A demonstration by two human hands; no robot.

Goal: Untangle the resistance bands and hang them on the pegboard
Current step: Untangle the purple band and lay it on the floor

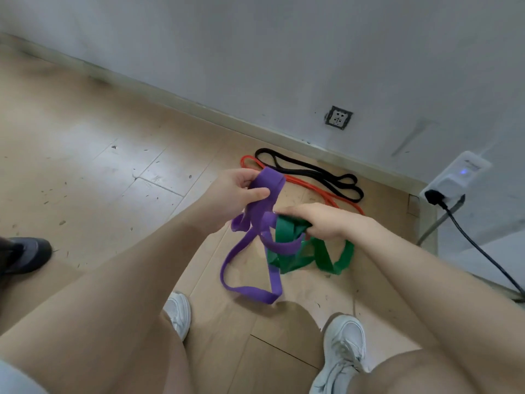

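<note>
Spreading under everything is the wooden floor (119,155), meeting a pale wall (284,52) along a skirting line; no pegboard shows anywhere in view. Against that skirting lie two thin loops already free of the knot, the black band (309,170) nearer the wall and the red band (335,198) just in front of it, both stretched out roughly parallel to the wall.

Closer to the person, between the white shoes (345,348), the two wide bands hang from the hands with their lower loops on the floor. The purple band (250,290) runs top to bottom, its upper fold pinched between thumb and fingers of the left hand (241,196). The green band (312,255) trails down and to the right, gathered in the curled fingers of the right hand (321,223).

One purple strand crosses over the green just below and between the hands, nearer the right one. That crossing is what matters next: by my reading, the purple's long axis has to be drawn up and left, away from the green, for the two to part.
</note>
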